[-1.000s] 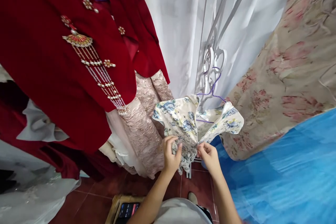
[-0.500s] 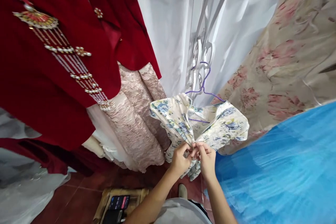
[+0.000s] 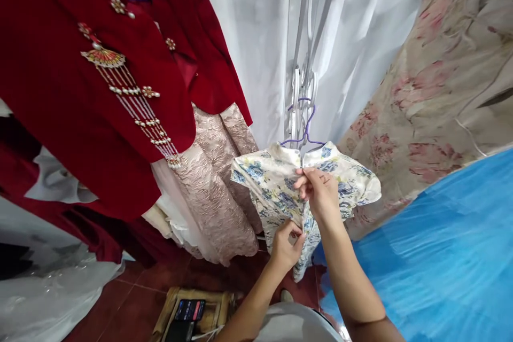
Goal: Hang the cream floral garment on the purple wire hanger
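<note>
A white dress with blue flowers hangs in front of me on a purple hanger. Its middle seam has closed up to just below the collar, with a short gap at the neck. My right hand is pinched on the top of this seam, apparently at the zipper; the pull itself is hidden by the fingers. Lower down, my left hand pinches the dress fabric along the same seam.
To the left hang a dark red velvet jacket with beaded ornaments and a pink brocade skirt. White curtains stand behind. On the right are a floral cloth and blue tulle. A phone rests on a wooden stool below.
My right hand has moved up the seam towards the collar, and the V-shaped opening has closed. My left hand stays lower on the fabric. The view has shifted slightly left.
</note>
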`<state>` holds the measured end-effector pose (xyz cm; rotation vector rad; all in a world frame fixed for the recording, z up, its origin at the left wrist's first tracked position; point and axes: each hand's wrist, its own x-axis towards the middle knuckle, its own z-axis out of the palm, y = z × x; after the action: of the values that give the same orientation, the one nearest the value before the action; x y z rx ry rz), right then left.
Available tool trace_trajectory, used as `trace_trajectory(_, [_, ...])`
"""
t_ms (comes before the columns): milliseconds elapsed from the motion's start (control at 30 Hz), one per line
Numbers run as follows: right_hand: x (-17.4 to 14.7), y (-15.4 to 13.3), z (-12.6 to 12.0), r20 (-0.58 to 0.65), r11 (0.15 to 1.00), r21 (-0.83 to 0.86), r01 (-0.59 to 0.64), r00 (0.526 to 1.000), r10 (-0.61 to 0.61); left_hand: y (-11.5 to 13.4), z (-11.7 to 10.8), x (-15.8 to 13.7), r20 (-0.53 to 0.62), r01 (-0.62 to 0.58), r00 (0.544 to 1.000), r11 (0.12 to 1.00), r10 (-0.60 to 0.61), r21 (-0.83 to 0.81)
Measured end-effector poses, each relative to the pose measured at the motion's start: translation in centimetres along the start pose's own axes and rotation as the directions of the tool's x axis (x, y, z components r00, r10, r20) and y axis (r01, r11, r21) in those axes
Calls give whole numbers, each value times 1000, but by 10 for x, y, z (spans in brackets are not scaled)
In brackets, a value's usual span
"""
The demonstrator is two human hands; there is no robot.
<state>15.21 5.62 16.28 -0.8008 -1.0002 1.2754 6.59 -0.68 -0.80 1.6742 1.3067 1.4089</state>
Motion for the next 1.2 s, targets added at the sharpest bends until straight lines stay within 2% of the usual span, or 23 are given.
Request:
trace_trajectory(100, [-2,-10,8,3,998,56,5,1000,-5,-6,5,-7,22,77,997,997,-77,-8])
trace_trajectory(167, [-4,-16,11,-10,997,68,29,1000,-28,-10,4,-9,79,140,987,990,-139,-7])
trace_trajectory(267, [-8,-16,12,-33,996,49,78,997,-77,-9,-9,0,150,115,983,993,-109,-30])
trace_trajectory(333, [-12,-10,10,-45,995,3,98,994,-98,2,-28,19,99,10,995,998,-4,-62])
trace_trajectory(400, [-17,-2,9,-60,993,-40,109,992,-111,23,-50,47,-19,-142,990,988,141,-63])
trace_trajectory(433, [-19,1,8,-73,992,-56,113,990,-117,35,-61,64,-71,-226,972,973,222,-47])
trace_trajectory(500, [-22,8,9,-102,989,-78,122,986,-130,63,-80,97,-84,-382,920,924,382,22])
trace_trajectory(533, [-23,10,9,-116,988,-90,126,984,-136,75,-87,112,-28,-436,898,898,438,57])
trace_trajectory(633, [-23,15,10,-148,981,-139,138,976,-158,102,-97,145,237,-573,812,807,534,146])
trace_trajectory(700, [-20,20,10,-157,975,-173,138,974,-165,111,-98,155,287,-628,770,754,570,190])
trace_trajectory(933, [-8,36,14,-156,959,-247,141,971,-183,113,-97,166,134,-706,705,671,696,227])
trace_trajectory(1033, [-3,46,14,-156,954,-280,106,976,-154,112,-98,170,80,-704,703,675,707,220])
trace_trajectory(1100, [-2,59,12,-118,942,-329,57,988,-101,112,-105,177,-74,-655,729,725,681,213])
trace_trajectory(1200, [-11,84,4,-48,917,-398,-13,999,-6,110,-129,195,-412,-511,739,842,533,172])
